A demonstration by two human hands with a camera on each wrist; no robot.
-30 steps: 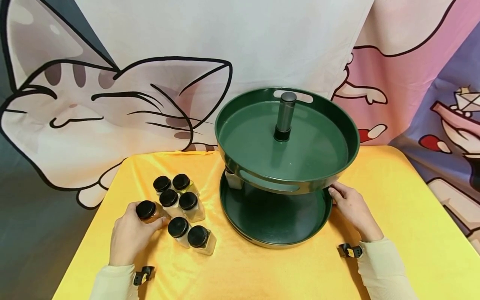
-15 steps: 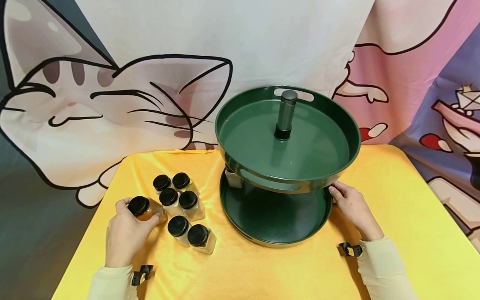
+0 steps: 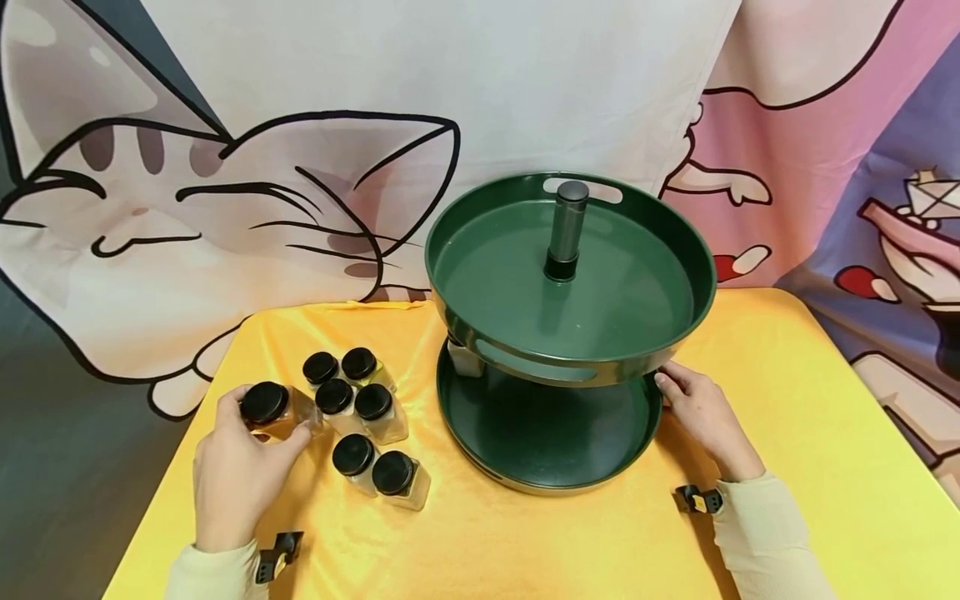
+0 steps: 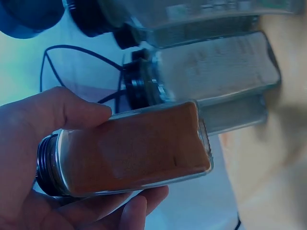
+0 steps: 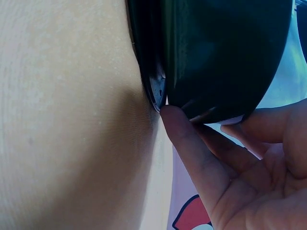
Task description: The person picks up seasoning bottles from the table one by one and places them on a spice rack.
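Note:
In the head view my left hand (image 3: pixel 234 475) holds a square glass spice jar (image 3: pixel 281 414) with a black lid, between thumb and fingers. The left wrist view shows reddish-brown powder filling this jar (image 4: pixel 132 151), its base off the table. Just right of it stand several more black-lidded spice jars (image 3: pixel 386 421) with paler contents. A green two-tier round tray (image 3: pixel 487 300) stands to the right, a dark post rising through its middle. At the right rim of its lower tier (image 3: pixel 551 467), my right hand (image 3: pixel 705 417) grips the edge with thumb and fingers.
One pale spice jar (image 3: pixel 467 360) stands in the lower tier at the back left, partly hidden by the upper tier. A yellow cloth (image 3: pixel 540 550) covers the table. Behind it hangs a printed curtain (image 3: pixel 525 83).
My left hand has drawn the reddish-brown spice jar up and leftward, away from the other jars. The right hand stays at the tray's rim.

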